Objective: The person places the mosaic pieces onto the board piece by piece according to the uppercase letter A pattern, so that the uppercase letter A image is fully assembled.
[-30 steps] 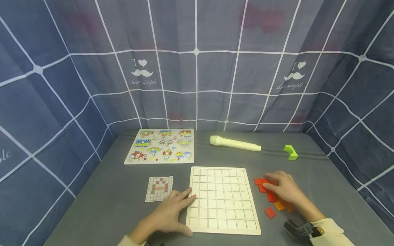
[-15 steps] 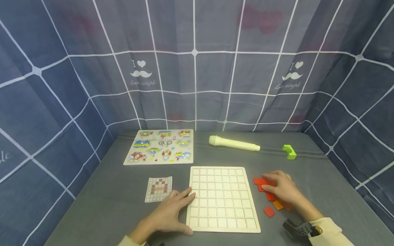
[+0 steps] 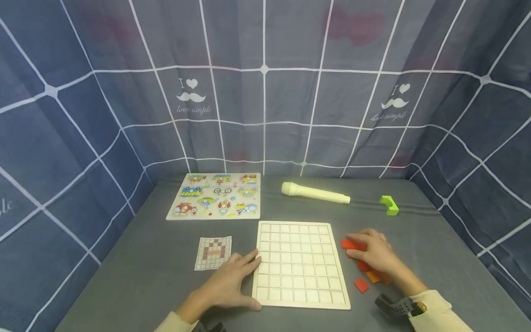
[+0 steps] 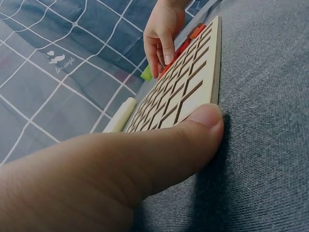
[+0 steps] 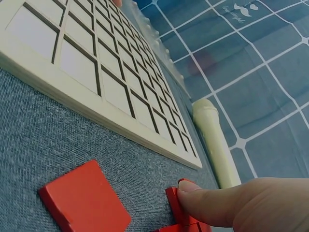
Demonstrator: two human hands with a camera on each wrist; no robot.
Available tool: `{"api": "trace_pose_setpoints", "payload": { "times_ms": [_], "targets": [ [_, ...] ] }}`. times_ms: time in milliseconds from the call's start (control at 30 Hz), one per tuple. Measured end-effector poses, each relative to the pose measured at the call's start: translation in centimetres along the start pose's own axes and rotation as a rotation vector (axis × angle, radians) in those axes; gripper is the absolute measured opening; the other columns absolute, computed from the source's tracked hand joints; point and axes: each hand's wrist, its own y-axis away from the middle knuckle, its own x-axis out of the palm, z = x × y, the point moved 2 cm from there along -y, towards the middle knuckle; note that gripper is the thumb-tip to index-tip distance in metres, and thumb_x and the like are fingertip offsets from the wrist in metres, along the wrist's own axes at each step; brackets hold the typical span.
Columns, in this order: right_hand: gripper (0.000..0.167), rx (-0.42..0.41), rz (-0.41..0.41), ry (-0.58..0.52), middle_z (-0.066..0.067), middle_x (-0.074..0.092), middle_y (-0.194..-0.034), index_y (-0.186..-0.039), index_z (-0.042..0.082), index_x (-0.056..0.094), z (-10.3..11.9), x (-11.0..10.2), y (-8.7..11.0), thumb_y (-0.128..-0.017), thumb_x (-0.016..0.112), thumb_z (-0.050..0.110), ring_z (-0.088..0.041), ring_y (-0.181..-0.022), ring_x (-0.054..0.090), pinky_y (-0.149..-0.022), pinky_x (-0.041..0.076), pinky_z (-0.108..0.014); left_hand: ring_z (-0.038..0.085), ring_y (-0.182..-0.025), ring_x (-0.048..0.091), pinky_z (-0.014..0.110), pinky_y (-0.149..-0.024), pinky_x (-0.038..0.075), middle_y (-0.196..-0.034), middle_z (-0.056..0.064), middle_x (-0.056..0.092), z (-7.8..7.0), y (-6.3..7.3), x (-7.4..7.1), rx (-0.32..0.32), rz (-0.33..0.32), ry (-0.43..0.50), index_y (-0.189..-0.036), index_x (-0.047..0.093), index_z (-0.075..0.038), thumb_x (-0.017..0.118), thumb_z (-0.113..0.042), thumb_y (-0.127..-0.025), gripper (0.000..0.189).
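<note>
A pale wooden grid board (image 3: 296, 265) with bare square cells lies in the middle of the table. My left hand (image 3: 228, 281) rests along its left edge, fingers spread; in the left wrist view the thumb (image 4: 203, 121) presses the near corner. To the right of the board, my right hand (image 3: 377, 251) bends over a heap of red tiles (image 3: 347, 244) and orange tiles (image 3: 373, 276), pinching a red tile (image 5: 174, 205) between thumb and forefinger. The palm hides part of the heap. One loose red tile (image 3: 361, 285) lies flat nearer the front.
A small pattern card (image 3: 213, 253) with a coloured grid lies left of the board. Behind stand out a vehicle picture puzzle (image 3: 213, 196), a cream toy microphone (image 3: 315, 192) and a green arch-shaped block (image 3: 390, 205). Checked curtain (image 3: 265, 92) walls surround the table.
My right hand has shifted slightly left over the red tiles. The board and my left hand have edged a little away from the front; the view has also shifted slightly.
</note>
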Motion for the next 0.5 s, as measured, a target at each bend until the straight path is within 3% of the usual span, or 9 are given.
{"api": "trace_pose_setpoints", "payload": {
  "times_ms": [500],
  "targets": [
    [0.042,-0.009,0.019,0.002,-0.027,0.055,-0.126,-0.118,0.011,0.072,0.26,0.05,-0.12,-0.081,0.079,0.031,-0.05,-0.115,0.044,-0.08,0.038,-0.063,0.009,-0.104,0.041,0.023,-0.079,0.041,-0.161,0.007,0.033,0.16,0.03,-0.22,-0.002,0.018,0.025,-0.149,0.043,-0.009,0.074,-0.073,-0.066,0.109]
  ]
}}
